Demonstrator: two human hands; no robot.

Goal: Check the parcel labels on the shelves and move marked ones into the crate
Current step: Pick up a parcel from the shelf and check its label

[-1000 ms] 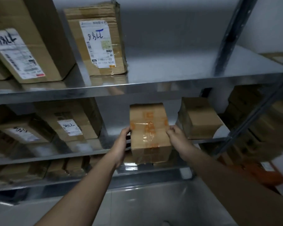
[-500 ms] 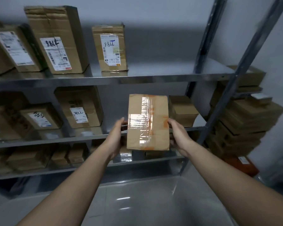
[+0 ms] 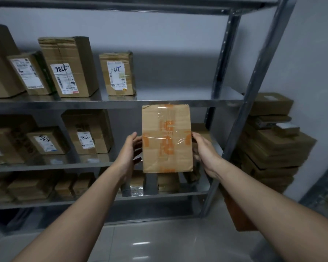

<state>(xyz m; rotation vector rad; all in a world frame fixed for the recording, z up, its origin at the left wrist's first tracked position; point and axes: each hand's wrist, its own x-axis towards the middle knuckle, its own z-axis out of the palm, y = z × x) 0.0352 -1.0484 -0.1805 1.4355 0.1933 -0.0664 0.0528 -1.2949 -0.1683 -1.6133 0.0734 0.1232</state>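
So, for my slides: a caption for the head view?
Left hand and right hand hold a taped parcel before shelves of labelled boxes.

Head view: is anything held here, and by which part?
A taped cardboard parcel, upright, held by its two long side edges: left hand on the left edge, right hand on the right.

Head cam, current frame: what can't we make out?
Head view, parcel: only tape and orange print face the camera; any label is on a hidden side.
Left hand, right hand: fingertips hidden behind the parcel.
Bottom-shelf boxes: dark, blurred, no labels legible.
Crate: outside the frame.
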